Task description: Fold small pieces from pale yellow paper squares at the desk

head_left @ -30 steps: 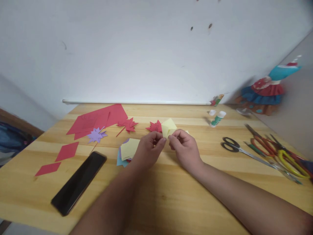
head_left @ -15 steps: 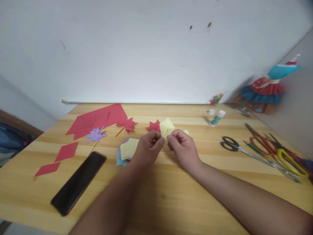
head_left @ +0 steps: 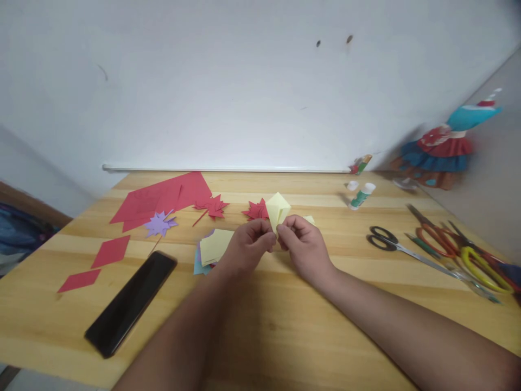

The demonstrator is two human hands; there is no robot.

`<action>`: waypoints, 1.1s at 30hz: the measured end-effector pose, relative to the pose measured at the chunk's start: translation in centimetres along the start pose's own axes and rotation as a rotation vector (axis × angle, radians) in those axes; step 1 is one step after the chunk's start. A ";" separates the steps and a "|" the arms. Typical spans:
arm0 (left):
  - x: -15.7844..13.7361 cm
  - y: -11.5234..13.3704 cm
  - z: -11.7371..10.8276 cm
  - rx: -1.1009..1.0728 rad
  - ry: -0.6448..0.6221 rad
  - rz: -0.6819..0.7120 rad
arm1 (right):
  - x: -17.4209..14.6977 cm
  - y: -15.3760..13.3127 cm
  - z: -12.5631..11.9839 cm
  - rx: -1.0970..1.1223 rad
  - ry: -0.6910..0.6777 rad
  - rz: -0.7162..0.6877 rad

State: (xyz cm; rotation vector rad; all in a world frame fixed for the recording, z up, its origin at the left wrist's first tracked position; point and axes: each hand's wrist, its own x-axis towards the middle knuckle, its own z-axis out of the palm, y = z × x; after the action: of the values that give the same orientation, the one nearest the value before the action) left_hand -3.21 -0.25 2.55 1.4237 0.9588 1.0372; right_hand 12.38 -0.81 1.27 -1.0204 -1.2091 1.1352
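Observation:
Between my hands a pale yellow piece of folded paper (head_left: 278, 207) is held up, kite-shaped with its narrow point downward. My left hand (head_left: 253, 243) pinches its lower left side. My right hand (head_left: 302, 239) pinches the lower right side, fingertips close to those of the left. Just behind the paper lies a red folded-paper leaf (head_left: 256, 209). A stack of paper squares (head_left: 215, 247), yellow on top with blue and purple below, rests by my left hand. Another bit of yellow paper (head_left: 309, 219) shows partly behind my right hand.
Red sheets (head_left: 163, 198), a second red leaf (head_left: 214, 206), a purple leaf (head_left: 160, 224), red diamonds (head_left: 109, 252) and a black phone (head_left: 132, 304) lie left. Right are a glue stick (head_left: 362, 196), black-handled scissors (head_left: 385, 239), other tools (head_left: 484, 269) and a doll (head_left: 445, 144) by the wall.
The sides of the yellow paper have come together into a narrower, more even kite shape. My hands have barely moved, both still gripping its lower end.

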 end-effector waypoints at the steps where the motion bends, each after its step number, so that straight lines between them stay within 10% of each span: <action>1: 0.0 0.0 0.1 0.012 0.015 -0.011 | 0.0 0.0 0.0 0.004 0.003 0.003; 33: 0.0 -0.3 -0.3 -0.153 0.024 0.065 | -0.3 -1.1 0.5 0.048 -0.106 -0.008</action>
State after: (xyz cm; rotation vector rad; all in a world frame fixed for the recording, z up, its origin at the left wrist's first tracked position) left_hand -3.51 -0.10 2.24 1.3253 0.8361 1.1537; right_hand 12.00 -1.31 2.36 -0.9277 -1.2625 1.2196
